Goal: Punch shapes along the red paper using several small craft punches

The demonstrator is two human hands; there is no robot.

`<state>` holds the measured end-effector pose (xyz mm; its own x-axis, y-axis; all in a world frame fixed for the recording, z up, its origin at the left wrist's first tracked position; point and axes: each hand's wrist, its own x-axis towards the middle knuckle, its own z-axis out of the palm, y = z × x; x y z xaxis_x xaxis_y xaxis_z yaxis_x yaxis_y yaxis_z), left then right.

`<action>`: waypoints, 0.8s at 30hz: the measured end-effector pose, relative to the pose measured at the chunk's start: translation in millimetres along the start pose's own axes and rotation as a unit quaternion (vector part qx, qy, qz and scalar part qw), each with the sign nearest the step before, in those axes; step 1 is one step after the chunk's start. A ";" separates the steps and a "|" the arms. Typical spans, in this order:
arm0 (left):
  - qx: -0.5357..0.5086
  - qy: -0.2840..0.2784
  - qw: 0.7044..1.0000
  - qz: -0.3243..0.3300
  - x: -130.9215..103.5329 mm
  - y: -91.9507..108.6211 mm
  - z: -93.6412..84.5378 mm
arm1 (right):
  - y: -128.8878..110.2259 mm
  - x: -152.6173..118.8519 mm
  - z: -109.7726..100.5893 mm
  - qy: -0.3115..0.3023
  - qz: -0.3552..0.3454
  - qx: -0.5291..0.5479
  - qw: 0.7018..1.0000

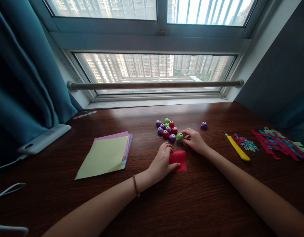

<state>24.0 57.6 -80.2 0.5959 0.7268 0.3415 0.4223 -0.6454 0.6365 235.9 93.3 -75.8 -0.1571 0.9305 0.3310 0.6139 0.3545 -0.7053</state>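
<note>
Left hand [163,163] flat; right hand [195,140] fingers pinched.

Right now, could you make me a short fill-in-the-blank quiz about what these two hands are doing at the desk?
1. The left hand rests on a small piece of ____ paper.
2. The right hand grips a little ____ punch at the edge of the cluster of punches.
3. One ____ punch sits alone, apart from the cluster.
4. A ____ knife lies right of the right hand.

Missing words: red; green; purple; yellow
</note>
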 end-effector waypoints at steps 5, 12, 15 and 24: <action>-0.016 -0.019 0.999 -0.042 0.2 7.2 -5.2 | -6.2 -26.4 -7.3 0.017 0.124 0.197 0.972; -0.028 0.003 0.998 -0.054 0.4 12.1 -9.3 | -14.4 -49.0 -2.3 0.036 0.188 0.330 0.924; -0.024 0.022 0.997 -0.065 -0.6 10.3 -8.9 | -16.4 -50.6 0.6 0.035 0.171 0.328 0.928; -0.020 0.027 0.995 -0.094 -1.6 6.4 -8.9 | -25.8 -52.8 -0.9 0.037 0.151 0.327 0.932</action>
<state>19.6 54.5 -70.6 0.4699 0.8466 0.2501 0.4953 -0.4874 0.7191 229.0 34.9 -74.5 0.0153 0.9966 0.0811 0.0139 0.0809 -0.9966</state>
